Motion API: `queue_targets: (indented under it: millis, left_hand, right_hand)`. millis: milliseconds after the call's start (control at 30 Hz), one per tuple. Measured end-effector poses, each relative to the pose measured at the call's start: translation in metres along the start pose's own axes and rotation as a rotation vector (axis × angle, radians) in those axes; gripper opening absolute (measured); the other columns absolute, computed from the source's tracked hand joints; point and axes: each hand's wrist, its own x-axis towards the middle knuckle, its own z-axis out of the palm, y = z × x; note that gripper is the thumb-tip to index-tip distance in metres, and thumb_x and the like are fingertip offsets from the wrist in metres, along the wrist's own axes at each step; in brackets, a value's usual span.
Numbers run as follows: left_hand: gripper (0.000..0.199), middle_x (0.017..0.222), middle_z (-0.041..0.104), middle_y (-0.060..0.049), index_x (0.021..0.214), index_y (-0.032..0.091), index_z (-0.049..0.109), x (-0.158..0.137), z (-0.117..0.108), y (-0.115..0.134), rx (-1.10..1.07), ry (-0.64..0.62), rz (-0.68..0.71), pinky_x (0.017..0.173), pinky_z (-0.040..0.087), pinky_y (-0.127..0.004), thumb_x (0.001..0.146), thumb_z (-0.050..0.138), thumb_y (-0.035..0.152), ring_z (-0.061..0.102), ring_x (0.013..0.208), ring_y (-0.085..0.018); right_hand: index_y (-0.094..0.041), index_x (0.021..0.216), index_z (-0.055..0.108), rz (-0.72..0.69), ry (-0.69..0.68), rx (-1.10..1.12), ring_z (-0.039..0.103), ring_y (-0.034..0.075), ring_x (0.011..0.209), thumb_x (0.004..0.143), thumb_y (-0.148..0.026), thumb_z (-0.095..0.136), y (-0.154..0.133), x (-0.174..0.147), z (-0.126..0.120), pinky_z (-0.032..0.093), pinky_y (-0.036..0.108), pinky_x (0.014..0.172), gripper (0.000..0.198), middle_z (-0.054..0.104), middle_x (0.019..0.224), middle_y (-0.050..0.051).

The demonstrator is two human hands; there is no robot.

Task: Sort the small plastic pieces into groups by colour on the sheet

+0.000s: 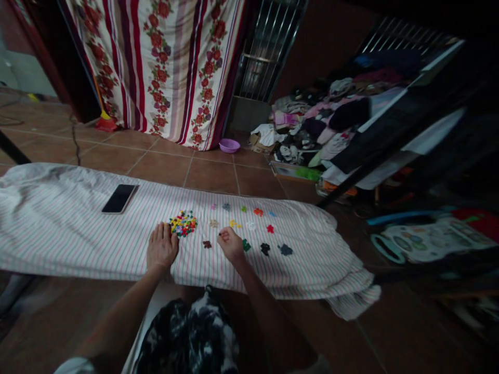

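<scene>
My left hand (161,246) lies flat on the striped cloth (117,244), fingers stretched out at the near left edge of a heap of small mixed-colour pieces (184,224). With thumb and fingertips pinched, my right hand (231,243) holds a tiny dark piece (220,235) just above the cloth. Around it lie small single-colour groups: brown (207,244), beige (213,223), yellow (234,224), white (250,226), green (245,244), black (265,249) and dark grey (285,250). Farther back are orange (258,212) and grey (226,206) ones. What the pieces are is too small to tell.
A phone (120,199) rests on the cloth to the left. Beyond the cloth-covered surface, a purple basin (229,145) stands on the tiled floor before a flowered curtain (159,67). Clothes are heaped (312,117) at the back right. Dark slanted bars flank the surface.
</scene>
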Motion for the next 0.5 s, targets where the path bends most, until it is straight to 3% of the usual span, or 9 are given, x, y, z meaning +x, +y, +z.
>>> queue_targets:
  millis: [100,300,500]
  left_hand:
    - [0.051,0.135,0.053,-0.023,0.128,0.007,0.05,-0.001,-0.001,-0.003,-0.048,0.011,0.041,0.106,0.035,-0.055,0.09,0.031,0.036,0.038,0.135,-0.033]
    - [0.039,0.135,0.051,-0.025,0.105,0.009,0.06,-0.007,-0.011,-0.004,-0.013,-0.054,0.141,0.108,0.032,-0.057,0.09,0.031,0.029,0.031,0.139,-0.035]
    - [0.047,0.135,0.05,-0.027,0.118,0.005,0.054,-0.02,-0.008,-0.003,-0.03,-0.026,0.081,0.108,0.029,-0.062,0.09,0.03,0.033,0.027,0.141,-0.037]
  right_hand:
    - [-0.023,0.079,0.053,0.038,0.048,-0.019,0.061,0.014,0.061,0.073,-0.032,0.052,0.019,-0.017,-0.032,0.049,0.024,0.061,0.011,0.061,0.067,-0.002]
    - [-0.023,0.08,0.055,0.154,0.178,-0.094,0.064,0.017,0.066,0.073,-0.039,0.05,0.048,-0.041,-0.089,0.051,0.027,0.065,0.018,0.065,0.069,0.001]
    - [-0.023,0.081,0.059,0.236,0.299,-0.199,0.064,0.018,0.066,0.071,-0.045,0.05,0.068,-0.052,-0.129,0.05,0.027,0.065,0.027,0.068,0.072,0.003]
